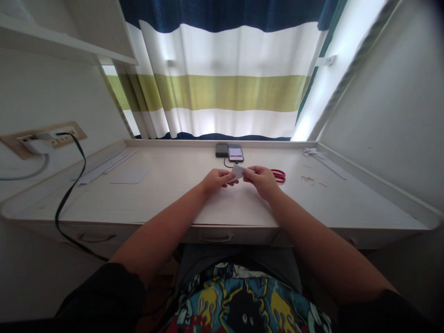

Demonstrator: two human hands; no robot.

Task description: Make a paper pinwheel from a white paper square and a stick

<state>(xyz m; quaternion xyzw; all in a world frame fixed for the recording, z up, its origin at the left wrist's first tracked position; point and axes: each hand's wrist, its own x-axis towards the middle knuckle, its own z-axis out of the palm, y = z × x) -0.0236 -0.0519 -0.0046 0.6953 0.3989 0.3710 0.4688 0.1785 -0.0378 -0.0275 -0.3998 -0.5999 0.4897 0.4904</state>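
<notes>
A small piece of white paper [238,172] is held between my two hands above the middle of the desk. My left hand [219,178] pinches its left side, fingers curled under it. On the right side, my right hand [261,179] grips the paper between thumb and fingers. Whether the paper is folded is too small to make out. Red-handled scissors [279,175] lie just right of my right hand, their blades hidden behind it. Beyond my hands a phone [236,153] with a lit screen lies beside a dark box-shaped device [222,150], and a cable runs near them.
On the desk's left lie long white paper strips [104,167] and a flat paper sheet [130,175]. At the right are more paper strips [329,165] and small scraps [308,179]. A black cable [71,187] hangs from the wall socket [62,135] over the desk's left edge.
</notes>
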